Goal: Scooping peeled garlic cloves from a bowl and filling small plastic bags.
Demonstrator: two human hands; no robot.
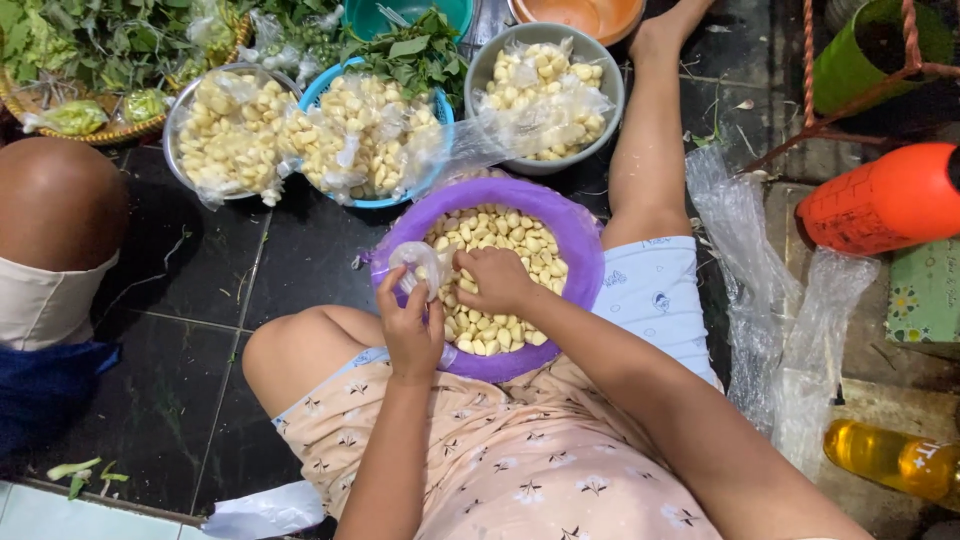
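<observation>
A purple bowl full of peeled garlic cloves rests on my lap. My left hand holds a small clear plastic bag at the bowl's left rim, with a few cloves inside it. My right hand lies on the cloves in the bowl, fingers curled over some of them, right beside the bag's mouth.
Three bowls of bagged garlic stand beyond: steel, blue, grey. Leafy greens fill a basket at far left. Another person's knee is left. Clear plastic bags, an orange container and an oil bottle lie right.
</observation>
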